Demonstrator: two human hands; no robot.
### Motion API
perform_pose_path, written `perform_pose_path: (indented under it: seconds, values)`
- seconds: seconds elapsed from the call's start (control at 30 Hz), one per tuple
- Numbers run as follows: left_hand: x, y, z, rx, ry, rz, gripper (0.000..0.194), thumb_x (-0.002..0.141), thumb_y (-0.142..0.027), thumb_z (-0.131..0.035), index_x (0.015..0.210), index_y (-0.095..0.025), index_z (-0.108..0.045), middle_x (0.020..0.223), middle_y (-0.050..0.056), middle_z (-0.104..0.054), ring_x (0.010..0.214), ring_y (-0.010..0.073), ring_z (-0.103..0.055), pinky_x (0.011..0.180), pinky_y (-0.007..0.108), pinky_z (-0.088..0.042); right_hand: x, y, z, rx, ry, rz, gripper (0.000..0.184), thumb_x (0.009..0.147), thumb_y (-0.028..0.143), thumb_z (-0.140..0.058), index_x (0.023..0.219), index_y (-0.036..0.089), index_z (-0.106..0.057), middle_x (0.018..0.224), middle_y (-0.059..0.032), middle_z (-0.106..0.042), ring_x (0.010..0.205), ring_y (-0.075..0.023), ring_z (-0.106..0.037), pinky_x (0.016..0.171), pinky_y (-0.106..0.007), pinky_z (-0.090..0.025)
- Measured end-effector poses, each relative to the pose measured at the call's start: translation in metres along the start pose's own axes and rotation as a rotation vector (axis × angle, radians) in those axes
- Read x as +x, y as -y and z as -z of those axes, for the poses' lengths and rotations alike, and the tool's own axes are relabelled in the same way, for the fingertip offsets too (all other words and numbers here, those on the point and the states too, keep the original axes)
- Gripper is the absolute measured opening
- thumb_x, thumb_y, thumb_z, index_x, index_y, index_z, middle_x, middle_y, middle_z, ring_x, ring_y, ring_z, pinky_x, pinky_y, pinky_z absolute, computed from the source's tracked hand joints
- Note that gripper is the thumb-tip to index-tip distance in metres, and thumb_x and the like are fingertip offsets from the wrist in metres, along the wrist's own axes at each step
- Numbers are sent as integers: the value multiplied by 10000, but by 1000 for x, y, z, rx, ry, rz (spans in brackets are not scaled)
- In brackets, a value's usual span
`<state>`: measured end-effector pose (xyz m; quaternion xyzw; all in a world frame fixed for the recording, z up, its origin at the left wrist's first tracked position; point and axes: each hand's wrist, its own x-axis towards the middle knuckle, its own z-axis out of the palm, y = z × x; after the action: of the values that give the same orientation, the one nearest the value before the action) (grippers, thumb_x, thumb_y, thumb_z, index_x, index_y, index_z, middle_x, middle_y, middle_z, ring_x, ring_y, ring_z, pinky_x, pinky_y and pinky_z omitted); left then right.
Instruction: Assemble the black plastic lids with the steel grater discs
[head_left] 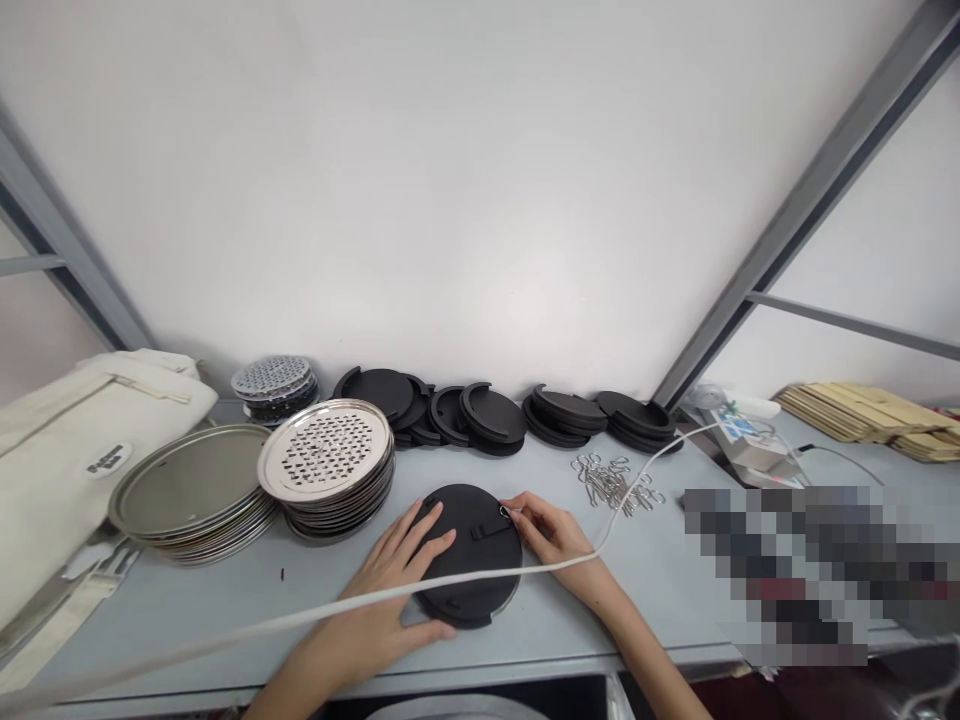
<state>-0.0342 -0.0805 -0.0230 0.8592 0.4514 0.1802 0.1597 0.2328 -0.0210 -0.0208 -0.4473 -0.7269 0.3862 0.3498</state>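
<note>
A round black plate [469, 560] lies on the table in front of me, with small raised parts on its face. My left hand [390, 590] rests over its left side, fingers spread on the surface and thumb by the near edge. At the upper right edge of this plate, my right hand [551, 535] pinches a small metal wire hook [505, 511]. Part of the hook is hidden by the fingertips. To the right of that hand lies a loose pile of similar wire hooks [615, 485]. A white cable [465, 578] runs across the view in front of both hands.
Stacked metal discs, the nearer perforated [326, 450] and the other plain [191, 480], stand left. More black plates [491, 415] line the wall. A cream bag [142, 410] is far left; flat tan pieces [862, 410] and a pixelated area [817, 570] are right.
</note>
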Motion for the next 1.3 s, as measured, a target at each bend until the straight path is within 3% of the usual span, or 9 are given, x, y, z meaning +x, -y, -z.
perform_pose_path:
  seconds: [0.3,0.7,1.07,1.3]
  values:
    - [-1,-5,3,50,4,-9,783,822,-401,-659,1464,-327,-217,1556,11,-117,1414,314,-101,1110,535,-250,1,1,-1,48,10,16,304,932,418,-405,843,181,-575,774,-15,-573,685,-139,-489,616,-229,-393]
    - [0,-8,4,111,-15,-36,764,850,-408,-614,1475,-298,-188,1555,32,-126,1412,327,-96,1121,570,-161,-2,6,-4,24,-22,12,298,929,411,-407,784,190,-545,687,4,-523,622,-131,-455,582,-231,-390]
    - [0,-9,4,133,-16,-37,751,853,-406,-610,1472,-293,-200,1555,29,-125,1413,327,-88,1126,561,-150,-2,6,-9,-1,-87,17,351,913,463,-417,768,185,-574,674,-18,-568,615,-147,-500,579,-235,-416]
    - [-1,-8,2,90,-29,-26,759,836,-352,-632,1468,-292,-215,1556,33,-118,1411,332,-98,1113,546,-226,-8,2,-12,-48,-147,26,332,928,446,-405,764,191,-538,676,-15,-564,614,-143,-497,599,-235,-426]
